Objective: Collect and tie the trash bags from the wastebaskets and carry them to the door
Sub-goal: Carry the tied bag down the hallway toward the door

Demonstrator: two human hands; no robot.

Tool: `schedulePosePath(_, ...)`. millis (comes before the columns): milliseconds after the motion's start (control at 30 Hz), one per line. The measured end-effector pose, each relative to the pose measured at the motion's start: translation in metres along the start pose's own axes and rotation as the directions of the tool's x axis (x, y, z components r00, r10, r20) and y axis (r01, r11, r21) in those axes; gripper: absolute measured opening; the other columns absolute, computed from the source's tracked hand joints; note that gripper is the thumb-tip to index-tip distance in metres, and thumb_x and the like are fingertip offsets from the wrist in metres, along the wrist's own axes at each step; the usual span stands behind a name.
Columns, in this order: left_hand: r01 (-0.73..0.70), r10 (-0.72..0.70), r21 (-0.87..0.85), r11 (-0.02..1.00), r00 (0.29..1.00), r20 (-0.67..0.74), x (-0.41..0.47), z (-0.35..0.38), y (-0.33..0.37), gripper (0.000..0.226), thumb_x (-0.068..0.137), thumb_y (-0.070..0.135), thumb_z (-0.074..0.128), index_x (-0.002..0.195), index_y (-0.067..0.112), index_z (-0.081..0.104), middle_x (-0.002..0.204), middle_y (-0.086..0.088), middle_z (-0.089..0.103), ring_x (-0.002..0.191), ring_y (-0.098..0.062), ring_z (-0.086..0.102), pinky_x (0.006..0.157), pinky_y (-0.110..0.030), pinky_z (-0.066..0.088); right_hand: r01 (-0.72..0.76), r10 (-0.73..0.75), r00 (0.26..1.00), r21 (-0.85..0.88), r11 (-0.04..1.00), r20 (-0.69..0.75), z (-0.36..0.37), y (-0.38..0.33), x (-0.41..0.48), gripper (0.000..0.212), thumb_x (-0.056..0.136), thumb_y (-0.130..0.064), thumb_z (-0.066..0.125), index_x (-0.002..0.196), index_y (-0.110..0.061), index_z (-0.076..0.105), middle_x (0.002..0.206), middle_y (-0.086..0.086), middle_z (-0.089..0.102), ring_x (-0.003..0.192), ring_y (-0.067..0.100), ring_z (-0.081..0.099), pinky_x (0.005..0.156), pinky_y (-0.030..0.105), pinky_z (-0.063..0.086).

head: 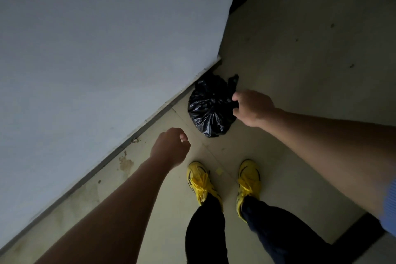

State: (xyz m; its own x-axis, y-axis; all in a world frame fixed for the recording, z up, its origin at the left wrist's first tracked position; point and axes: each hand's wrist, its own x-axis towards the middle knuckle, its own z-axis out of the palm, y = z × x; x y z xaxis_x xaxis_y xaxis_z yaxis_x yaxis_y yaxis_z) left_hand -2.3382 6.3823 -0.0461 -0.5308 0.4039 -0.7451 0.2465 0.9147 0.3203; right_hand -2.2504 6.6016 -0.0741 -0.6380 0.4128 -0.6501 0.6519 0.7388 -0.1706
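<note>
Lying by wall [107, 49], black bag [210, 109]; right grip [252, 107] at its edge, hold unclear; left grip [171, 146] loose, empty.

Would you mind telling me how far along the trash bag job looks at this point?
Done: one black trash bag is out of any wastebasket, looks gathered shut and sits on the floor against the wall. In hand: the right hand is at its edge; grip unclear. The left hand holds nothing. Left: no door or other bags show, so unclear.
</note>
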Motion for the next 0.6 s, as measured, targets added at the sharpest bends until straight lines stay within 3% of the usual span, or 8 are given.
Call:
schedulePosePath(167,-0.001,0.001,-0.058,0.998,1.000,-0.013,-0.112,-0.048,0.040,0.021,0.089,0.021,0.054,0.106,0.018,0.067,0.116,-0.004,0.067,0.108,-0.023,0.062,0.092,-0.037,0.050,0.035,-0.035,0.999,-0.008,0.999,-0.021,-0.082,-0.023,-0.089,0.034,0.093,-0.026,0.054,0.124,-0.015,0.056,0.124,0.011,0.061,0.110,0.033,0.059,0.091,0.042,0.050)
schedulePosePath(367,0.080,-0.096,-0.165,0.983,0.991,-0.095,-0.243,-0.096,0.069,0.025,0.087,0.023,0.054,0.107,0.020,0.068,0.112,-0.005,0.069,0.104,-0.023,0.064,0.090,-0.034,0.052,0.198,-0.202,0.979,-0.106,0.975,-0.035,-0.173,-0.061,-0.190,0.033,0.096,-0.029,0.049,0.125,-0.015,0.055,0.124,0.010,0.058,0.110,0.032,0.058,0.089,0.040,0.049)
schedulePosePath(600,0.114,-0.195,-0.252,0.961,0.925,-0.325,-0.385,-0.152,0.081,0.025,0.088,0.024,0.055,0.108,0.015,0.067,0.114,-0.009,0.067,0.105,-0.026,0.062,0.091,-0.035,0.051,0.460,-0.498,0.866,-0.312,0.831,-0.051,-0.270,-0.122,-0.296,0.031,0.094,-0.021,0.047,0.123,-0.012,0.055,0.122,0.011,0.056,0.106,0.032,0.058,0.085,0.035,0.047)
